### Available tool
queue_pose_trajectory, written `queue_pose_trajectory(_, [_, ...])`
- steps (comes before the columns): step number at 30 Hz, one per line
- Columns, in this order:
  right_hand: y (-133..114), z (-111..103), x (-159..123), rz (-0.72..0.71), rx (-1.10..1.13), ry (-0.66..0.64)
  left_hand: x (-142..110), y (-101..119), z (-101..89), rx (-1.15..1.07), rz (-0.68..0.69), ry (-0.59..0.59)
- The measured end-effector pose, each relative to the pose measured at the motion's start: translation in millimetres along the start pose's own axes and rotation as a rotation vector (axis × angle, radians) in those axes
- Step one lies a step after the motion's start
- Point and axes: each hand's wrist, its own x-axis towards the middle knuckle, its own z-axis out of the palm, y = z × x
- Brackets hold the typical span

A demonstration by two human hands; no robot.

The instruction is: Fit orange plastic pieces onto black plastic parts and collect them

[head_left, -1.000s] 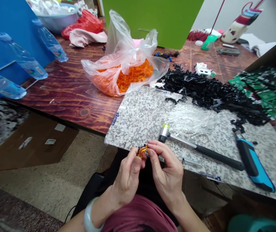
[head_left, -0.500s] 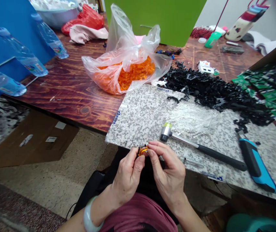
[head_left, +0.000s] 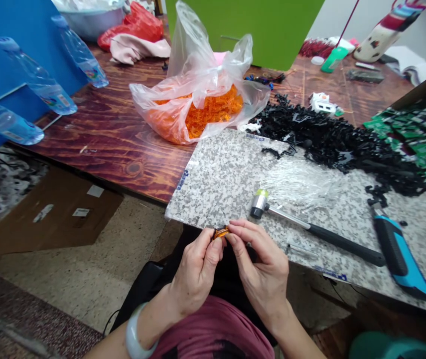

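My left hand (head_left: pixel 196 271) and my right hand (head_left: pixel 263 271) meet at the near edge of a speckled stone slab (head_left: pixel 220 174). Both pinch one small orange plastic part (head_left: pixel 220 232) between their fingertips. A pale bangle circles my left wrist. Just beyond my right hand lies a small hammer (head_left: pixel 310 227) with a metal head and black handle. A clear plastic bag of orange parts (head_left: pixel 198 107) stands farther back on the wooden table (head_left: pixel 111 134).
A heap of black plastic parts (head_left: pixel 332 144) and a bundle of clear strips (head_left: pixel 302 182) lie on the slab. A blue-handled tool (head_left: pixel 401 257) lies at right. Water bottles (head_left: pixel 41 92) lean at left. Green circuit boards (head_left: pixel 414 134) are stacked far right. A cardboard box (head_left: pixel 52 214) is on the floor.
My fingers have turned the orange part a little between them. Both hands stay at the slab's near edge; the view has shifted slightly.
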Motion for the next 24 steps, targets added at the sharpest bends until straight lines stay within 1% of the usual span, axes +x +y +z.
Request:
queue_pose_trajectory(2, [0.2,-1.8,-0.5,0.017,0.022,-0.016,0.3,-0.7,-0.6,-0.006,0.004,-0.005])
queue_pose_trajectory(4, [0.7,-5.0,-0.8,0.064,0.055,-0.047,0.0,-2.2,-1.1,-0.006,0.012,-0.013])
queue_pose_trajectory(9, [3.8,-15.8,-0.2,0.307,0.174,-0.202,-2.7,-5.7,-5.6,-0.018,0.052,-0.08])
queue_pose_trajectory(11, [4.9,-19.2,0.9,0.35,0.22,-0.262,-3.2,-6.1,-8.7,-0.022,0.079,-0.11])
queue_pose_trajectory(14, [4.1,-21.7,2.5,0.35,0.275,-0.319,-2.7,-6.0,-13.3,-0.028,0.124,-0.15])
queue_pose_trajectory(20, [-2.6,-22.3,1.9,0.366,0.306,-0.36,-2.7,-6.0,-17.8,-0.019,0.149,-0.196])
queue_pose_trajectory(24, [-4.9,-22.9,0.7,0.3,0.27,-0.381,-3.2,-5.2,-19.2,0.01,0.168,-0.225])
